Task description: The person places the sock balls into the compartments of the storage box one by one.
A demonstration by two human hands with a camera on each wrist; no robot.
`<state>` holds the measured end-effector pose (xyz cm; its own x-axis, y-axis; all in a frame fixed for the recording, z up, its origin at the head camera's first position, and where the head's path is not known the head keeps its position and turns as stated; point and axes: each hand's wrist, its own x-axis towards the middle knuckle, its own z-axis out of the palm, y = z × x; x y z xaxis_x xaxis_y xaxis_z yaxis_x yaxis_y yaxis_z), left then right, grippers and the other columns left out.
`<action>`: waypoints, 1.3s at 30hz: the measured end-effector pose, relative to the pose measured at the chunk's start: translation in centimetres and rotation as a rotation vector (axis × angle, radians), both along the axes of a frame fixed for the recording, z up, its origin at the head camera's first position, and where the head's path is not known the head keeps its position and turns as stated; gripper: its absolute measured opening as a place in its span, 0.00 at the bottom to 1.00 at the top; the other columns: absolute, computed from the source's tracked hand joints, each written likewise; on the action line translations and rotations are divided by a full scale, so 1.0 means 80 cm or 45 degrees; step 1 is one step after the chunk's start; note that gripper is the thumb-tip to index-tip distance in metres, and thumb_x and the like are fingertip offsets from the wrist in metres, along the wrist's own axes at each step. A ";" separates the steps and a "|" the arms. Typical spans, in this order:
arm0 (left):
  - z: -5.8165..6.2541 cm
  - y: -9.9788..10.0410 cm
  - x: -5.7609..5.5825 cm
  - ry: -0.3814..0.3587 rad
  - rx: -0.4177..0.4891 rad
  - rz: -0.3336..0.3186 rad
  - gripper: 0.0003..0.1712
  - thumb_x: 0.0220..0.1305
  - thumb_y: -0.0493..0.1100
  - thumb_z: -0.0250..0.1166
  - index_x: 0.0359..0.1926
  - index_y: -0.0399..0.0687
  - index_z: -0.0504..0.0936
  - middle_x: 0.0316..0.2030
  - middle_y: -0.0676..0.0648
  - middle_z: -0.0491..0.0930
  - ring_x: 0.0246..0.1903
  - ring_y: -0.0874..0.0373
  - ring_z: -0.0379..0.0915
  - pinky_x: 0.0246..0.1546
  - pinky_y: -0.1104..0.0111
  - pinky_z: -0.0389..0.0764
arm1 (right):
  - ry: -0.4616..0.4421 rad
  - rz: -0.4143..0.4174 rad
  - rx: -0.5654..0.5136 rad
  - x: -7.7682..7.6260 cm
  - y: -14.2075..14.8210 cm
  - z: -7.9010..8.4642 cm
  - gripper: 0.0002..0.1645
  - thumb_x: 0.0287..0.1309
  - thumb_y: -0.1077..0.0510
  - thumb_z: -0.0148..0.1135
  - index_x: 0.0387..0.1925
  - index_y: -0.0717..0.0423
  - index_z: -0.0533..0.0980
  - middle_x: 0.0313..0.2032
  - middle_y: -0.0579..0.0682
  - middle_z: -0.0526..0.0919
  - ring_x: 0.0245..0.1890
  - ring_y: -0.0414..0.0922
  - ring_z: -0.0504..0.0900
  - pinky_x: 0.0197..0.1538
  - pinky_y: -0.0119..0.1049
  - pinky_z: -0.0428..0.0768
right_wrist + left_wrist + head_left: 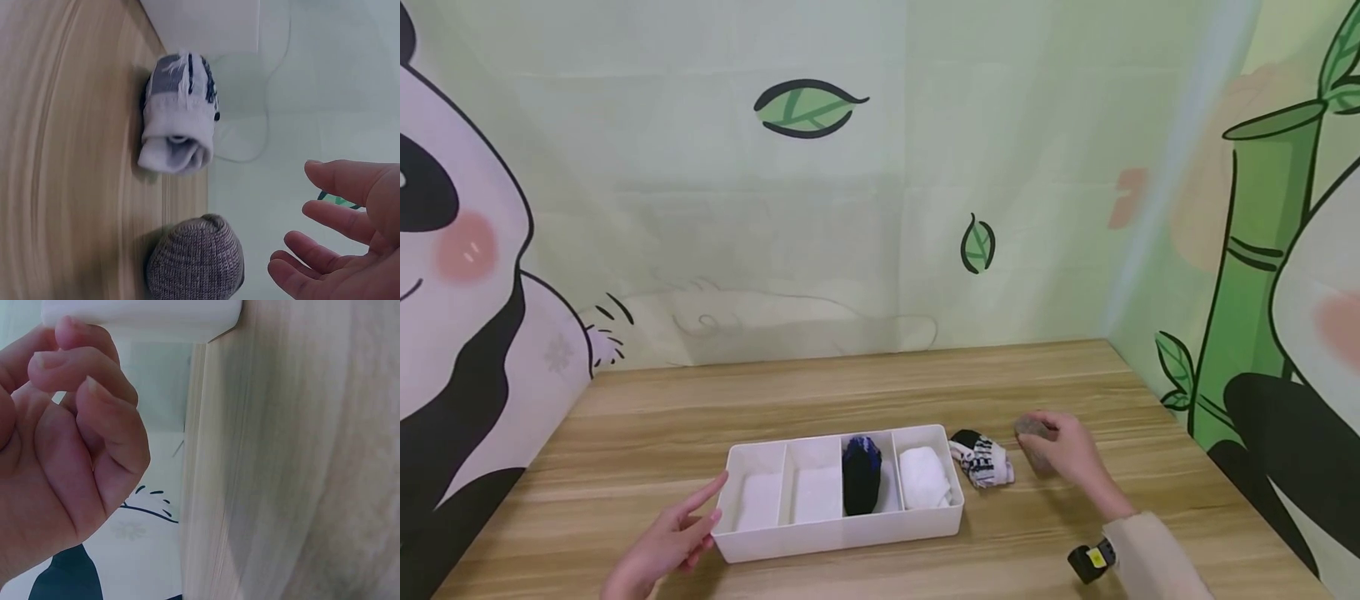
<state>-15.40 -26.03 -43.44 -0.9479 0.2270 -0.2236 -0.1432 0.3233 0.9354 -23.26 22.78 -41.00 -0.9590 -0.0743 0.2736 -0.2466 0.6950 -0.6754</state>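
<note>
My left hand [662, 542] touches the left end of a white divided box [842, 540] with its fingertips, the index finger stretched along the wall. In the left wrist view its other fingers [115, 434] bend loosely beside the box. My right hand [1071, 454] is at a grey-brown ribbed rolled sock [1032, 429] on the table. The right wrist view shows that hand with fingers spread and nothing between them, apart from the sock. Between box and hand lies a black-and-white patterned rolled sock [985, 461], its pale cuff [178, 128] facing the right wrist camera.
A black and blue rolled sock [861, 479] stands in the third compartment from the left. White folded fabric [925, 477] fills the rightmost one. Behind the wooden table [850, 392] hangs a pale green backdrop [715, 208] with pandas and bamboo.
</note>
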 end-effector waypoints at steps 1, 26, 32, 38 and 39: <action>0.000 0.000 0.000 0.000 0.003 -0.001 0.34 0.66 0.47 0.51 0.68 0.48 0.47 0.20 0.49 0.66 0.16 0.62 0.58 0.18 0.73 0.64 | 0.002 0.003 0.001 -0.001 0.001 0.000 0.20 0.51 0.64 0.61 0.45 0.73 0.73 0.43 0.69 0.73 0.43 0.62 0.73 0.43 0.51 0.73; 0.005 0.001 0.001 -0.013 -0.008 0.017 0.34 0.66 0.47 0.51 0.67 0.47 0.48 0.20 0.49 0.66 0.16 0.62 0.58 0.18 0.74 0.63 | -0.015 0.048 0.228 -0.029 0.025 -0.013 0.19 0.46 0.66 0.65 0.42 0.71 0.75 0.44 0.68 0.75 0.46 0.64 0.71 0.44 0.54 0.69; 0.004 0.000 0.001 -0.009 0.002 0.007 0.34 0.66 0.47 0.51 0.67 0.47 0.47 0.20 0.49 0.66 0.16 0.62 0.58 0.18 0.74 0.62 | -0.076 0.073 0.250 -0.030 0.028 -0.016 0.19 0.46 0.67 0.64 0.43 0.71 0.75 0.46 0.70 0.73 0.48 0.66 0.69 0.45 0.55 0.69; 0.001 -0.002 0.002 0.011 0.018 -0.009 0.35 0.65 0.47 0.52 0.68 0.47 0.47 0.20 0.49 0.66 0.16 0.63 0.58 0.18 0.74 0.62 | -0.198 0.059 0.219 -0.031 0.027 -0.017 0.22 0.48 0.66 0.64 0.47 0.69 0.73 0.50 0.72 0.68 0.51 0.67 0.65 0.48 0.57 0.66; 0.001 -0.002 0.002 0.012 0.020 -0.009 0.35 0.65 0.48 0.52 0.68 0.47 0.47 0.20 0.49 0.66 0.16 0.63 0.58 0.18 0.74 0.62 | -0.205 0.061 0.217 -0.032 0.027 -0.017 0.22 0.48 0.65 0.64 0.47 0.69 0.73 0.50 0.73 0.68 0.51 0.68 0.65 0.48 0.57 0.66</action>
<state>-15.22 -26.20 -43.38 -0.9483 0.2369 -0.2112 -0.1325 0.3091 0.9417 -25.81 24.96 -42.35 -0.9835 -0.1529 0.0970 -0.1807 0.7923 -0.5828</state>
